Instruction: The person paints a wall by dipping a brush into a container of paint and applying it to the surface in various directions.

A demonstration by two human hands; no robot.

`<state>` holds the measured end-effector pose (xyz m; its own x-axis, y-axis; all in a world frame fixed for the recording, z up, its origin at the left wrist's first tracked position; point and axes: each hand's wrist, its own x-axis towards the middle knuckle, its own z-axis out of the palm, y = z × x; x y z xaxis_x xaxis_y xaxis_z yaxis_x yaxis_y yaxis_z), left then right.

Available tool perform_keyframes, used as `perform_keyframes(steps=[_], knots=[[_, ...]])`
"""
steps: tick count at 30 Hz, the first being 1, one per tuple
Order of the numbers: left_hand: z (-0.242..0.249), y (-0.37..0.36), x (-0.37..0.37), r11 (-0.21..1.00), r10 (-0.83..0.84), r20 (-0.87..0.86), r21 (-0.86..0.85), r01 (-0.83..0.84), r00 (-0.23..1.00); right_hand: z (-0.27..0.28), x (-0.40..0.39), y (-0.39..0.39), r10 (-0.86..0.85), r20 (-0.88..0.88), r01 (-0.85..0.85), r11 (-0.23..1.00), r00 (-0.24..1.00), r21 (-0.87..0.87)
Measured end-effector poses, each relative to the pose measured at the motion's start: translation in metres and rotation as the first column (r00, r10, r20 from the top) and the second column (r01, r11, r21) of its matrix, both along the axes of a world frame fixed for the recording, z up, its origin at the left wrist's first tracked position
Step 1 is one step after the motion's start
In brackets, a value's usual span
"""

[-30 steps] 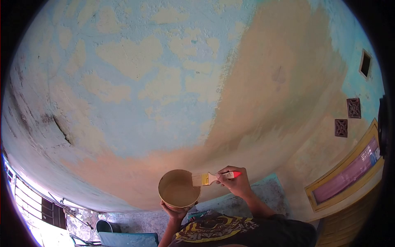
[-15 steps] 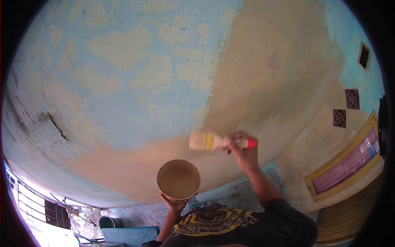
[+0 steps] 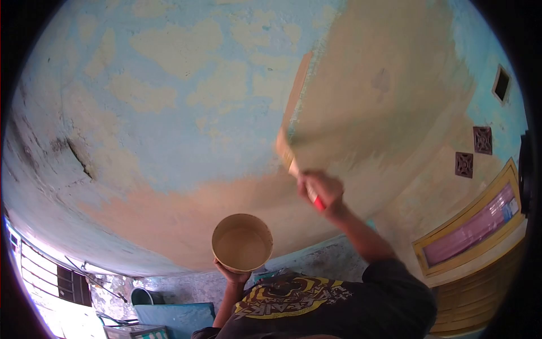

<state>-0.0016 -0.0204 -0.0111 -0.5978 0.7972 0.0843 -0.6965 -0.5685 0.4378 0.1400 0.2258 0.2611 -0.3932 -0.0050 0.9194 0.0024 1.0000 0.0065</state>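
My right hand is closed around the handle of a paintbrush, which has a red tip at its end. The bristles are against the wall, at the lower end of a fresh peach stroke. That stroke runs beside the edge of the brown-painted area. Below and to the left, my left hand grips a round bucket of peach-brown paint from underneath. Its mouth faces me, and part of my left hand is hidden behind it.
Dark patterned vent blocks are set in the wall at right, above a yellow-framed window. At lower left are a dark green bucket, a blue panel and a barred opening.
My right hand has swung the paintbrush from level to upright against the wall. A new peach stroke shows along the painted edge. The bucket stays in my left hand, almost unmoved.
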Motion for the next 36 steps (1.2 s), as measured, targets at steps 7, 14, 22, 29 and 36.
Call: perform_keyframes(steps=[7,14,22,29,36], knots=[[0.001,0.000,-0.007,0.998,-0.043,0.266,0.061,0.028,0.963,0.023,0.015,0.004,0.032,0.160,-0.008,0.988,0.987,-0.152],[0.003,0.012,-0.005,0.993,-0.106,0.328,0.082,0.083,0.939,0.176,0.027,0.040,-0.029,-0.217,0.020,0.999,0.976,-0.046],[0.005,-0.004,-0.002,0.997,-0.067,0.197,-0.035,0.075,0.978,0.012,0.014,0.010,-0.074,0.173,0.052,0.990,0.982,0.128],[0.000,0.004,-0.005,0.996,-0.080,0.149,0.058,0.072,0.986,-0.022,0.009,-0.015,0.161,0.480,-0.079,0.979,0.862,-0.186],[-0.008,0.006,-0.002,0.991,-0.122,0.197,0.076,0.108,0.973,0.125,0.025,0.026,-0.120,-0.114,0.130,0.988,0.986,0.082]])
